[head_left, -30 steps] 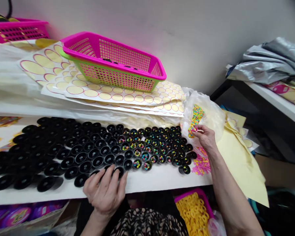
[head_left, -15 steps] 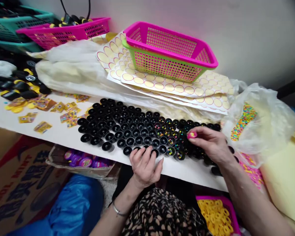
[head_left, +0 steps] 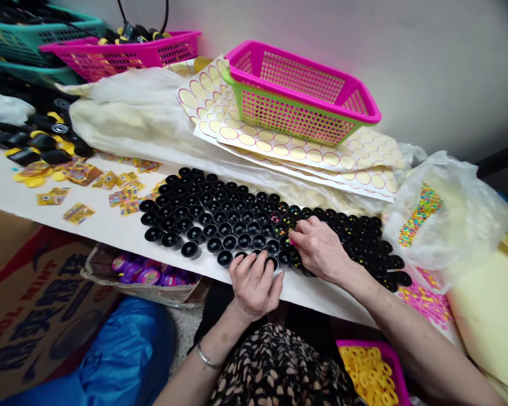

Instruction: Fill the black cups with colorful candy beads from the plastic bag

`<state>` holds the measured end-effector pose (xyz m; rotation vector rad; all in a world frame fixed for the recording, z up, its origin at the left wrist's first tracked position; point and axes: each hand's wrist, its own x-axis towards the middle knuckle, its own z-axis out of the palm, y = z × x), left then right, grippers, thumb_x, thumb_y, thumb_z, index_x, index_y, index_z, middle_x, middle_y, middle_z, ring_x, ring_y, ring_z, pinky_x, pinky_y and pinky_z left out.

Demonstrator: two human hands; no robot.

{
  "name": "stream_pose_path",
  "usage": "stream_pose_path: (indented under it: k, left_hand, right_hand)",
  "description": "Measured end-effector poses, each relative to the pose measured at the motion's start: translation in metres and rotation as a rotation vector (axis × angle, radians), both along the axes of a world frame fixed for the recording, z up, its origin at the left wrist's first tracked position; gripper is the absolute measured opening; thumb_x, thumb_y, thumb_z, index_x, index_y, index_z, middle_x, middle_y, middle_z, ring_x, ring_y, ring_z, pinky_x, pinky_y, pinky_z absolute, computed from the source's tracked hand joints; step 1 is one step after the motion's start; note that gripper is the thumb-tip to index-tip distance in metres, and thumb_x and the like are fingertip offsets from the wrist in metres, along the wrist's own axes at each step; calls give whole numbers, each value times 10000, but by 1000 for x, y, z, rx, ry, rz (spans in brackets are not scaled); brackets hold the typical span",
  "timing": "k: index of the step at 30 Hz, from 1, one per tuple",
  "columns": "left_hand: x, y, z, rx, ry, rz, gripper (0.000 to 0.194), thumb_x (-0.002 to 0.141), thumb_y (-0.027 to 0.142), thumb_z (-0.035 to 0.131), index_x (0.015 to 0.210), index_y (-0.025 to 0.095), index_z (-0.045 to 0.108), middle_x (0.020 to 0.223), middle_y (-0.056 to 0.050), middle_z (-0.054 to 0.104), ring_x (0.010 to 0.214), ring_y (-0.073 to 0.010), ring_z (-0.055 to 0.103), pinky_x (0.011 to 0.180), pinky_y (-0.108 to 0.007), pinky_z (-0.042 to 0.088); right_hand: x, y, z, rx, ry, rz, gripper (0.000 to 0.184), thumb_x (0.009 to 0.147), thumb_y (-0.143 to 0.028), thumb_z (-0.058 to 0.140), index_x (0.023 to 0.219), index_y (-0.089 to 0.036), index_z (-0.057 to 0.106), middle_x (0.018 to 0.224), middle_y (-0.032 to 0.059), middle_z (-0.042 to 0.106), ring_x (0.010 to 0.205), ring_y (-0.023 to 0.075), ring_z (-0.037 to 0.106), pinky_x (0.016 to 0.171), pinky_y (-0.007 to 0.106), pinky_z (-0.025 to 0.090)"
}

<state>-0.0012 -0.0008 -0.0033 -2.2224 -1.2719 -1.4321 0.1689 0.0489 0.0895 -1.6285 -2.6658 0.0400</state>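
Note:
Rows of small round black cups [head_left: 224,228] stand packed together on the white table; a few near the middle, such as a black cup with coloured beads [head_left: 281,230], hold bright bits. My right hand [head_left: 322,251] is closed in a pinch over these cups, on a small pink cap [head_left: 292,241] mostly hidden by the fingers. At the table's front edge, my left hand [head_left: 254,285] rests with fingers apart and lightly curved against the front cups, gripping nothing.
Behind the cups are sticker sheets [head_left: 279,148] under a pink basket [head_left: 305,76] nested in a green one. At right lie a plastic bag of coloured beads [head_left: 421,214] and loose pink beads [head_left: 425,301]. Small yellow packets [head_left: 78,213] lie left; yellow rings [head_left: 366,369] fill a bin below.
My right hand has moved left and down to the cups with the pink cap, which was held up in plain sight before. My left hand stays at the front cups. The view has shifted slightly.

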Motion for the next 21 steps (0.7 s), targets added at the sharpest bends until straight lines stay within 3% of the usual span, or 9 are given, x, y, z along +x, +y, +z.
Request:
stream_pose_path:
  k: [10, 12, 15, 18, 21]
  left_hand:
    - [1, 1, 0, -2, 6, 0, 344, 633, 232, 727, 948, 151, 615, 1010, -130, 657, 983, -272, 524, 877, -478, 405]
    - [1, 2, 0, -1, 8, 0, 339, 638, 229, 723, 949, 150, 614, 1009, -130, 656, 983, -268, 522, 879, -474, 402]
    - [1, 3, 0, 3, 11, 3, 332, 640, 226, 721, 946, 148, 616, 1000, -130, 658, 981, -267, 525, 873, -469, 406]
    - [0, 4, -1, 18, 15, 4, 345, 626, 216, 735, 943, 145, 618, 984, -131, 665, 971, -269, 535, 854, -459, 420]
    - [-1, 8, -2, 64, 31, 1, 391, 587, 218, 771, 942, 141, 624, 955, -129, 676, 931, -275, 553, 819, -448, 438]
  right_hand:
    - [8, 0, 7, -1, 123, -31, 223, 870, -184, 436, 805, -193, 649, 831, 72, 551, 805, 189, 399, 699, 313, 319]
    - [12, -1, 4, -27, 260, -37, 210, 867, -184, 450, 818, -195, 654, 841, 64, 562, 808, 181, 417, 712, 311, 342]
    - [28, -6, -1, -122, 624, -84, 136, 837, -212, 524, 863, -205, 658, 836, 35, 583, 808, 161, 475, 736, 302, 385]
    - [69, -17, -10, -147, 981, -287, 155, 776, -263, 606, 915, -210, 649, 839, 14, 612, 783, 151, 540, 729, 299, 422]
    - [138, -28, -21, 157, 1078, -650, 239, 704, -316, 646, 908, -191, 643, 830, 17, 616, 735, 155, 555, 694, 305, 438]
